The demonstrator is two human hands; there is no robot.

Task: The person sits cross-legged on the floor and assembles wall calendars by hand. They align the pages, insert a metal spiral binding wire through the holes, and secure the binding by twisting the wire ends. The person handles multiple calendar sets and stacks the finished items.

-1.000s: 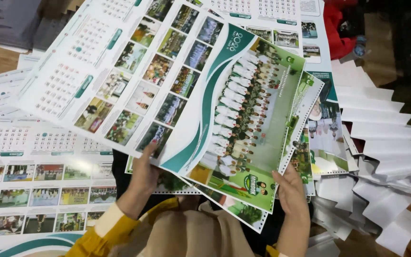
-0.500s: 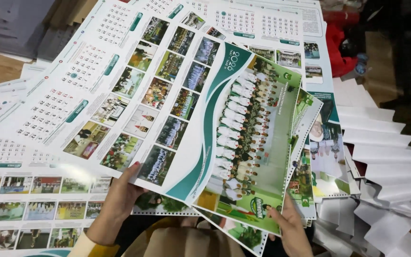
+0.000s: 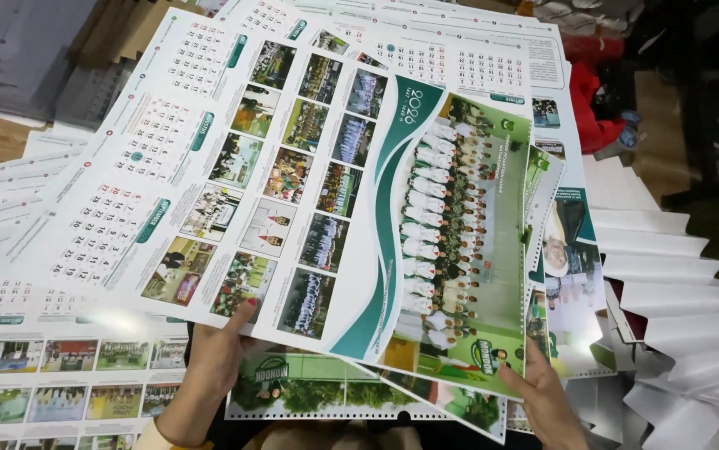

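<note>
Calendar sheets held fanned out

The cover sheet [image 3: 451, 250] is gripped by both hands: left hand [image 3: 218, 350] left of it, right hand [image 3: 539, 396] below; edges should be kept aligned.

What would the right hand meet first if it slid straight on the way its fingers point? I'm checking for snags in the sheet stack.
The right hand points up and left across the glossy green group-photo calendar sheet it already grips; beyond that lies the white calendar sheet with photo columns, though depth is unclear.
</note>
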